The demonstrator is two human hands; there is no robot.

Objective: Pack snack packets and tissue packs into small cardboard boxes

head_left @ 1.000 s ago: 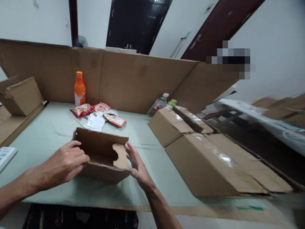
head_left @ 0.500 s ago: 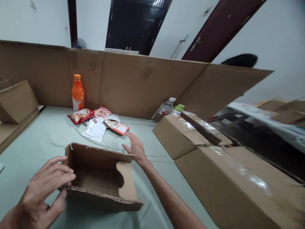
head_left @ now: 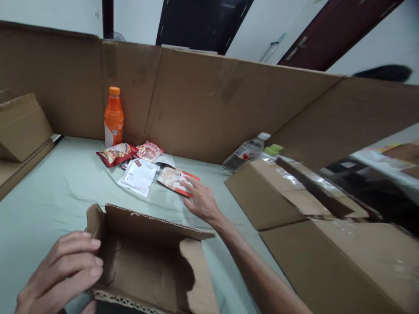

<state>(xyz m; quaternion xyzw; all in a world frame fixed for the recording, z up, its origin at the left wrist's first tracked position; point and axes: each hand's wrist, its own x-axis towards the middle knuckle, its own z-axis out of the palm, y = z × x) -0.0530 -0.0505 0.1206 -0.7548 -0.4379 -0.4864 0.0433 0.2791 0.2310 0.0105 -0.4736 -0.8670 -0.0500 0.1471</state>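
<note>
An open-topped cardboard box (head_left: 140, 266) stands in front of me, with nothing visible inside. My left hand (head_left: 65, 270) grips its left wall, fingers over the rim and thumb lower down outside. Beyond the box, my right hand (head_left: 202, 200) reaches out with fingers extended onto the right part of a flat orange-and-white food packet (head_left: 173, 178). Its fingers lie on top and are not closed around the packet. Left of that packet is a white sachet (head_left: 137, 176). Behind it are a red snack bag (head_left: 117, 153) and a pink-and-clear packet (head_left: 149, 151).
An orange drink bottle (head_left: 114, 120) stands upright against the tall cardboard screen (head_left: 196, 104). A clear water bottle (head_left: 245, 153) leans at the back right, near a green-capped container (head_left: 273, 150). Large cardboard boxes (head_left: 314, 261) line the right; another box (head_left: 22, 126) is at left.
My right hand has moved from the orange-and-white packet's near edge onto its top, and the packet has slid right, away from the white sachet. My left hand stays at the box's left wall.
</note>
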